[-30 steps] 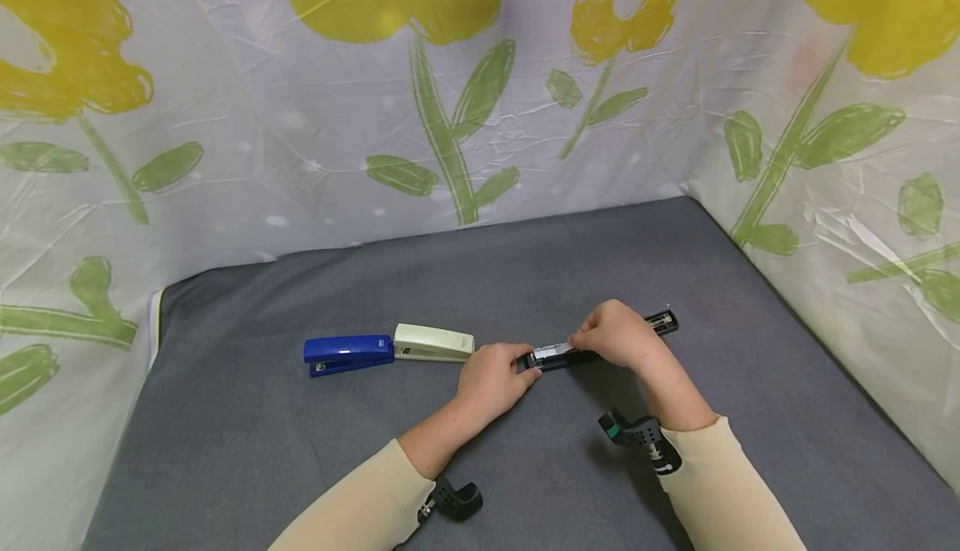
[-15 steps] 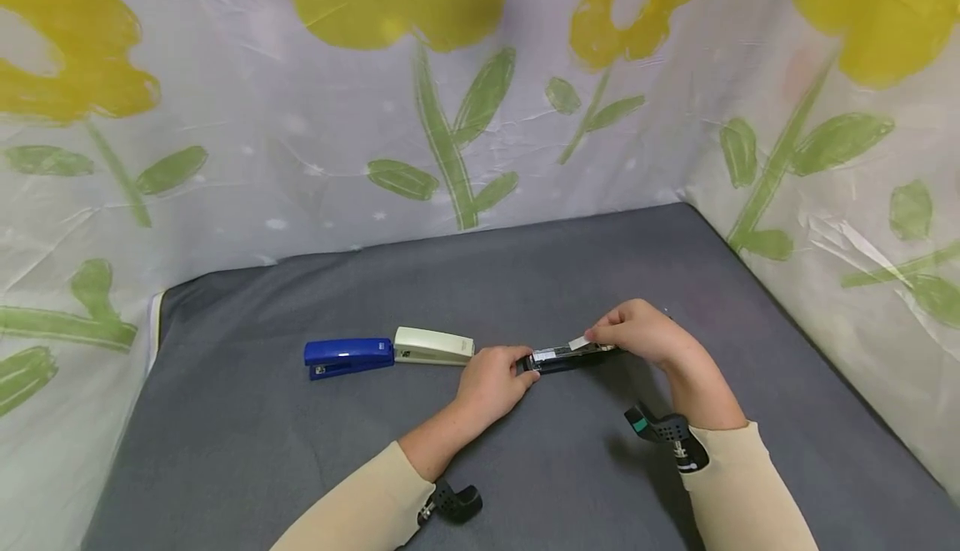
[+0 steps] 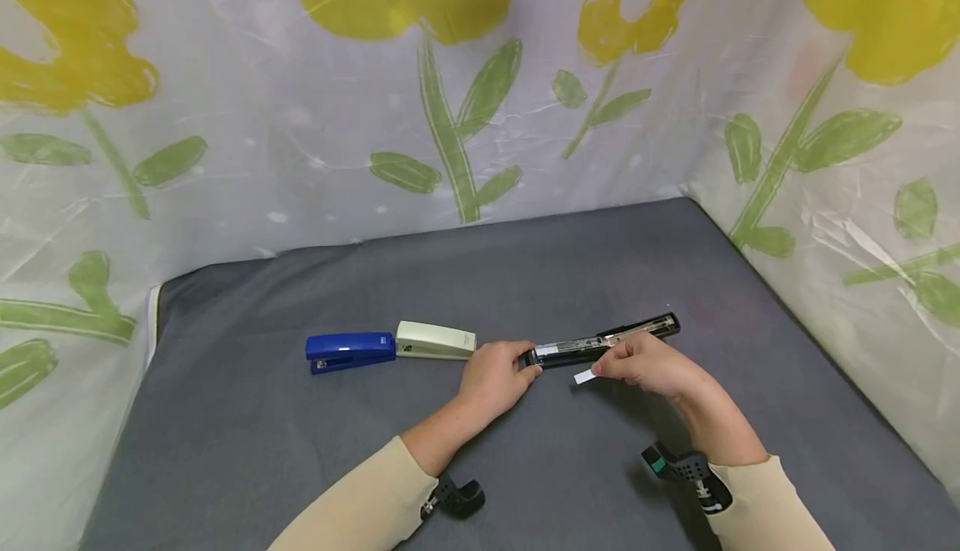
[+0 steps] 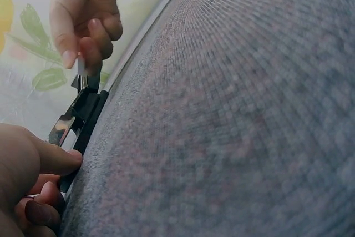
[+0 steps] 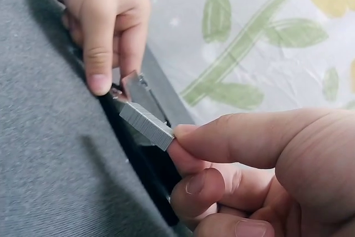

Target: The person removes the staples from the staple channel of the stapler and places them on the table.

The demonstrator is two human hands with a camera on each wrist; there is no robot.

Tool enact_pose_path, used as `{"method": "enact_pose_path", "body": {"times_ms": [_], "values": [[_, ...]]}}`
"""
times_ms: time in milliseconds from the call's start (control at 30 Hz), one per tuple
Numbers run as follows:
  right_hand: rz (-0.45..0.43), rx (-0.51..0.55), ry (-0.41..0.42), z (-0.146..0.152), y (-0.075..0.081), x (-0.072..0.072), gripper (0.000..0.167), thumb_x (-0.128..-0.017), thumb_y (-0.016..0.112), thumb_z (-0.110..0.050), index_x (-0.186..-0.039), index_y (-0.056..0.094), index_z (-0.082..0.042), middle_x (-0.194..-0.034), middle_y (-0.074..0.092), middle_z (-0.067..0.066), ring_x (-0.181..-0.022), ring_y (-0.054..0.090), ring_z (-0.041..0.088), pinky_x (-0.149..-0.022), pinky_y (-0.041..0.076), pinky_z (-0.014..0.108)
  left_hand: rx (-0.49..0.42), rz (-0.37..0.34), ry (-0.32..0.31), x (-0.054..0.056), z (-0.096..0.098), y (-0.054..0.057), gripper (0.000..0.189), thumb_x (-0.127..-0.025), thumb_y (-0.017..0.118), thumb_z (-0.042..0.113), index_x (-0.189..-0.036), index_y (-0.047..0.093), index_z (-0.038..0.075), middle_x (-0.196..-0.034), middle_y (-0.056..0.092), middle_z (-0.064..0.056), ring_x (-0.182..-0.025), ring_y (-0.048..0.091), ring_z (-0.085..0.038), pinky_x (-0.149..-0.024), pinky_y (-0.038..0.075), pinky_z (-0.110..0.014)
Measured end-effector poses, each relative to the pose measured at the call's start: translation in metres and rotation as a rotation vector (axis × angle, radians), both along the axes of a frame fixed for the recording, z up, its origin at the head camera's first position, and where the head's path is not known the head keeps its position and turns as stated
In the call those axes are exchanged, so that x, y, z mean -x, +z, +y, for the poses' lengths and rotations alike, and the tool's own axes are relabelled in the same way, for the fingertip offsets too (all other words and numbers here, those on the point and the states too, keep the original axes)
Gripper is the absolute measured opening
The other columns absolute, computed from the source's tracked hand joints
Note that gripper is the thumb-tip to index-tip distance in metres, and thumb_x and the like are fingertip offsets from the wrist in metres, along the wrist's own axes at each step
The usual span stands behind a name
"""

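Head view: near the centre of the frame, slightly right of it, a black stapler (image 3: 561, 358) lies folded open on the grey cloth-covered worktop (image 3: 300, 451), its long body slanting up towards the right. The left hand (image 3: 495, 380) has its grip closed around the stapler's left end, thumb along the lower edge and fingers across the upper one. Just below the stapler's middle, the right hand (image 3: 648, 363) pinches a small strip of staples (image 3: 585, 377) by one end, its free end pointing to the lower left. Seen from the right wrist, that grip is narrow: thumb and forefinger meet on the silvery strip, the other fingers curled beneath, with the open stapler behind it.

Left of centre, a blue stapler (image 3: 350, 349) and a cream stapler (image 3: 437, 339) lie end to end, the cream one's right end just beside the left hand; whether the two touch is hard to tell. Beige sleeves (image 3: 360, 493) enter along the bottom of the frame, and a sheet (image 3: 285, 101) printed with yellow flowers fills the upper part.
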State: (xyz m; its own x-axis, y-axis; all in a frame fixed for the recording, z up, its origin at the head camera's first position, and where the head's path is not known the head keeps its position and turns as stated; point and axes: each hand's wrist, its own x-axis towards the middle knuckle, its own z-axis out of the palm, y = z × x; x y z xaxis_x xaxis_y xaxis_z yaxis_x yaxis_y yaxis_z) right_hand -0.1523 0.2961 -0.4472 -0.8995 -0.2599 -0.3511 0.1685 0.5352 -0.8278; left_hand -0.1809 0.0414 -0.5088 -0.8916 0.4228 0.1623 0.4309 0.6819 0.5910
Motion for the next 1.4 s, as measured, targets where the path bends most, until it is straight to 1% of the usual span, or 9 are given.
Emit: {"method": "enact_pose_path", "body": {"times_ms": [300, 467, 533, 633, 733, 867, 1133, 1300, 1400], "values": [[-0.023, 0.007, -0.014, 0.004, -0.004, -0.005, 0.024, -0.094, 0.072, -0.016, -0.092, 0.076, 0.008, -0.057, 0.036, -0.010, -0.050, 0.027, 0.005, -0.047, 0.022, 0.022, 0.008, 0.025, -0.002, 0.002, -0.001, 0.005, 0.030, -0.090, 0.081, 0.026, -0.117, 0.078, 0.012, -0.060, 0.048, 0.011, -0.053, 0.044, -0.006, -0.049, 0.035, -0.026], [-0.007, -0.002, -0.008, 0.005, -0.009, -0.008, 0.024, -0.094, 0.071, -0.014, -0.091, 0.075, 0.009, -0.059, 0.037, -0.011, -0.054, 0.029, 0.005, -0.051, 0.025, 0.023, 0.003, 0.012, 0.001, 0.002, -0.001, 0.005, 0.030, -0.090, 0.081, 0.026, -0.117, 0.078, 0.013, -0.060, 0.048, 0.011, -0.053, 0.044, -0.005, -0.048, 0.034, -0.026], [0.011, -0.023, -0.009, 0.004, -0.010, -0.010, 0.023, -0.093, 0.072, -0.014, -0.088, 0.076, 0.008, -0.061, 0.041, -0.011, -0.056, 0.033, 0.005, -0.053, 0.027, 0.023, -0.002, 0.006, 0.002, 0.002, -0.001, 0.004, 0.031, -0.090, 0.081, 0.026, -0.117, 0.078, 0.013, -0.060, 0.047, 0.011, -0.052, 0.043, -0.005, -0.047, 0.034, -0.026], [0.051, -0.060, -0.015, 0.004, -0.012, -0.014, 0.021, -0.092, 0.073, -0.013, -0.085, 0.076, 0.006, -0.068, 0.055, -0.007, -0.061, 0.039, 0.008, -0.055, 0.032, 0.025, -0.006, 0.003, 0.002, 0.001, -0.001, 0.004, 0.030, -0.090, 0.081, 0.026, -0.117, 0.078, 0.013, -0.059, 0.047, 0.011, -0.051, 0.043, -0.005, -0.046, 0.033, -0.026], [0.093, -0.114, -0.032, 0.002, -0.014, -0.017, 0.019, -0.091, 0.074, -0.012, -0.081, 0.076, 0.004, -0.072, 0.061, -0.005, -0.065, 0.043, 0.011, -0.057, 0.035, 0.026, -0.009, 0.006, 0.002, 0.000, -0.001, 0.003, 0.030, -0.090, 0.081, 0.026, -0.116, 0.078, 0.013, -0.059, 0.047, 0.011, -0.051, 0.042, -0.005, -0.046, 0.033, -0.026], [0.115, -0.179, -0.070, -0.003, -0.016, -0.020, 0.018, -0.090, 0.076, -0.012, -0.077, 0.075, 0.000, -0.067, 0.056, -0.008, -0.063, 0.042, 0.013, -0.055, 0.033, 0.028, -0.012, 0.006, 0.002, 0.000, 0.000, 0.003, 0.029, -0.090, 0.081, 0.026, -0.116, 0.078, 0.013, -0.059, 0.046, 0.011, -0.051, 0.042, -0.005, -0.046, 0.033, -0.026], [0.131, -0.265, -0.102, -0.008, -0.012, -0.022, 0.017, -0.089, 0.078, -0.014, -0.076, 0.075, -0.003, -0.067, 0.055, -0.007, -0.062, 0.042, 0.014, -0.055, 0.034, 0.031, -0.012, 0.005, 0.001, 0.000, 0.000, 0.002, 0.029, -0.090, 0.081, 0.026, -0.116, 0.078, 0.013, -0.058, 0.046, 0.011, -0.050, 0.042, -0.005, -0.045, 0.033, -0.026], [0.114, -0.243, -0.080, -0.005, -0.008, -0.021, 0.017, -0.090, 0.077, -0.016, -0.079, 0.077, -0.003, -0.070, 0.058, -0.007, -0.063, 0.041, 0.014, -0.055, 0.033, 0.030, -0.009, 0.012, -0.002, 0.000, 0.000, 0.002, 0.029, -0.090, 0.081, 0.026, -0.115, 0.078, 0.013, -0.059, 0.047, 0.011, -0.050, 0.042, -0.005, -0.045, 0.033, -0.026], [0.115, -0.222, -0.051, -0.001, -0.003, -0.020, 0.017, -0.093, 0.075, -0.017, -0.084, 0.078, -0.002, -0.078, 0.066, -0.003, -0.068, 0.046, 0.014, -0.059, 0.039, 0.031, -0.006, 0.014, -0.005, 0.001, 0.000, 0.002, 0.029, -0.090, 0.081, 0.026, -0.116, 0.078, 0.013, -0.059, 0.047, 0.011, -0.051, 0.043, -0.005, -0.045, 0.033, -0.026]]}}
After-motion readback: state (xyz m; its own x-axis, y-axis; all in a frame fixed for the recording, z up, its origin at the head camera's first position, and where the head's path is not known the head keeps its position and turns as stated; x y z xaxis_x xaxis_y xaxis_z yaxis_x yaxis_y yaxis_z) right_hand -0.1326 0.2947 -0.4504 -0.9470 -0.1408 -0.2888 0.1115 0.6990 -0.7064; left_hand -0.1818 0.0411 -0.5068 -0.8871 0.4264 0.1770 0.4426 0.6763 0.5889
